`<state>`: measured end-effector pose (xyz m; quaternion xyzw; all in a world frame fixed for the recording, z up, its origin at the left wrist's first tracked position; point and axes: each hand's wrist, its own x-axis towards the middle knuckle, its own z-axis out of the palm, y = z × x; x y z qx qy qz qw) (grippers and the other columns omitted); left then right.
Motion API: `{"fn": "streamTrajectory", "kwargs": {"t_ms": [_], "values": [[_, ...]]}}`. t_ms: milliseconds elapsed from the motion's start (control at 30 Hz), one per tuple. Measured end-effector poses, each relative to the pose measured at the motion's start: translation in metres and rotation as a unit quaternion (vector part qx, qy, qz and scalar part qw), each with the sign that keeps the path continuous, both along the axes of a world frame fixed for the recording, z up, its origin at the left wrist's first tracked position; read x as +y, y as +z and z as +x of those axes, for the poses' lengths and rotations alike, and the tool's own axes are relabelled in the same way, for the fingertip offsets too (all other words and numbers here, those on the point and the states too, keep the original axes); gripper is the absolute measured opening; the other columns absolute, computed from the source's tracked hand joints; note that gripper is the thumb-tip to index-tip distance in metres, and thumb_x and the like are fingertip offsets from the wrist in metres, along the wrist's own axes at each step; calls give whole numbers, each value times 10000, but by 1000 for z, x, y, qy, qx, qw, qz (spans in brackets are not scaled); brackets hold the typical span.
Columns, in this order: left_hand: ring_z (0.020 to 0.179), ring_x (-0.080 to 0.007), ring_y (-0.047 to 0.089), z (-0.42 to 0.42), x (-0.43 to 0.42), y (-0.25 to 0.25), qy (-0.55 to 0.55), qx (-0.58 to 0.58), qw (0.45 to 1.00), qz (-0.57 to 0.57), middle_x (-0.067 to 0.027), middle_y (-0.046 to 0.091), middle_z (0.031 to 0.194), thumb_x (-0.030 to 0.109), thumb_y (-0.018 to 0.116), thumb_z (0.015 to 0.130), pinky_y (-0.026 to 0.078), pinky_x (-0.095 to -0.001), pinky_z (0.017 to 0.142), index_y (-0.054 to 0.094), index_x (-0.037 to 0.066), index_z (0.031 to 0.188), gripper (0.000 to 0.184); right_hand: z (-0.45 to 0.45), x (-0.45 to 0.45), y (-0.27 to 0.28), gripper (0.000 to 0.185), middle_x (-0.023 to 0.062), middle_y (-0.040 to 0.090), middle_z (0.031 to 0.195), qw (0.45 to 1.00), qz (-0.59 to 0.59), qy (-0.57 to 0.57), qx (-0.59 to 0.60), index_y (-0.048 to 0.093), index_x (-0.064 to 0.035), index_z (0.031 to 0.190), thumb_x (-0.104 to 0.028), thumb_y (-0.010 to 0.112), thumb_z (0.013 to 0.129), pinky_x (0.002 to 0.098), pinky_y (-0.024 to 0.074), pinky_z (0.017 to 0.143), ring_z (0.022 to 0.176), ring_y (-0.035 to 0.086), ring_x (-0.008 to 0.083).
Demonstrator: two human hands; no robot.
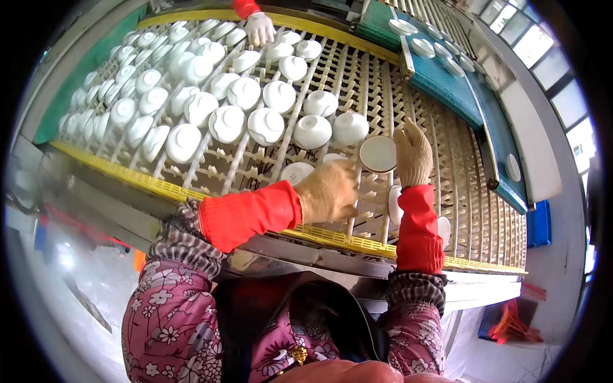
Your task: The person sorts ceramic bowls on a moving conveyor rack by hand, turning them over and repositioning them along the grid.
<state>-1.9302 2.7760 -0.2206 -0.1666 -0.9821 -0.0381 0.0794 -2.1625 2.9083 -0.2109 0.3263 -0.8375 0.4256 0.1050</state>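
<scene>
My right hand (414, 153), in a knitted tan glove, grips a white bowl (378, 154) with a brown rim by its right side. The bowl's round opening faces me, above the slatted rack. My left hand (329, 191), in a matching glove, is over the rack just left of that bowl. Motion blurs its fingers, and I cannot make out whether they hold anything. Beside it, a white bowl (297, 172) sits partly covered by the hand, and another bowl (333, 157) peeks out behind. Under my right wrist, a white bowl (396, 204) is partly hidden by the sleeve.
Many upturned white bowls (183, 142) fill the left part of the pegged rack (472, 210). Across it, a co-worker's gloved hand (260, 29) reaches among bowls. A green belt (447, 96) at the right carries several dishes. A yellow edge strip (345, 240) runs along my side.
</scene>
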Motion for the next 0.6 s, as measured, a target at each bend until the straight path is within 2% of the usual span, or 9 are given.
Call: {"fn": "streamTrajectory", "kwargs": {"t_ms": [67, 133, 167, 200, 267, 333, 467, 533, 600], "values": [[1275, -237, 649, -13, 3, 12, 68, 69, 995, -37, -58, 763, 1223, 635, 806, 898, 436, -434, 1218, 820, 97, 1142, 591, -14, 13, -8, 624, 263, 783, 1361, 985, 112, -8, 131, 727, -30, 1481, -432, 792, 1008, 503, 592, 1081, 1283, 741, 446], [1336, -233, 641, -34, 18, 27, 115, 143, 978, -95, -75, 752, 1347, 647, 783, 942, 416, -442, 1257, 795, 89, 1268, 646, -26, 27, -20, 607, 280, 778, 1334, 979, 196, 33, 49, 749, -50, 1435, -476, 789, 1004, 530, 590, 1065, 1245, 741, 471], [1387, -236, 624, -51, 24, 23, 131, 99, 980, -110, -77, 729, 1416, 657, 769, 960, 396, -445, 1279, 766, 96, 1335, 675, -35, 26, -22, 580, 295, 784, 1267, 940, 331, 27, -74, 784, -56, 1346, -523, 771, 1002, 552, 587, 1049, 1186, 745, 497], [1437, -238, 606, -70, 29, 13, 148, 56, 979, -125, -80, 706, 1485, 666, 755, 978, 376, -448, 1300, 737, 102, 1401, 706, -40, 30, -41, 604, 292, 795, 1203, 952, 304, 17, 29, 800, -35, 1262, -578, 737, 1006, 573, 584, 1022, 1131, 758, 503], [1504, -235, 572, -99, 32, 0, 160, -38, 974, -155, -88, 704, 1533, 567, 703, 1046, 338, -492, 1324, 796, 160, 1385, 537, -42, 30, -52, 635, 300, 798, 1148, 969, 245, -36, -2, 814, -23, 1197, -621, 713, 1009, 573, 588, 998, 1107, 764, 502], [1484, -242, 593, -131, 30, -48, 199, 41, 966, -158, -53, 790, 1417, 431, 680, 1054, 342, -494, 1319, 865, 176, 1272, 383, -32, 28, -41, 657, 308, 794, 1140, 971, 227, -63, -36, 815, -15, 1173, -641, 696, 1015, 572, 585, 986, 1102, 762, 502], [1290, -217, 719, -110, 24, 0, 103, -78, 976, -178, -23, 863, 1213, 335, 660, 1037, 407, -478, 1253, 909, 176, 1116, 305, -21, 44, -28, 675, 320, 785, 1086, 966, 213, -51, -140, 824, -3, 1099, -658, 677, 1024, 562, 577, 970, 1084, 756, 503], [1142, -207, 783, -115, 12, -15, 64, -60, 987, -137, -21, 871, 1116, 335, 662, 1035, 499, -460, 1165, 913, 176, 1038, 297, -14, 56, -41, 681, 317, 771, 1010, 974, 220, -19, -58, 816, 16, 1037, -644, 651, 1045, 554, 575, 926, 1004, 754, 500], [982, -255, 811, -99, -3, -4, 169, -3, 975, 144, -58, 848, 1084, 350, 708, 1026, 653, -418, 857, 872, 164, 1059, 251, 2, 70, -37, 679, 317, 762, 978, 977, 204, 37, -50, 816, 19, 1047, -636, 640, 1057, 557, 576, 910, 975, 749, 499]]}}
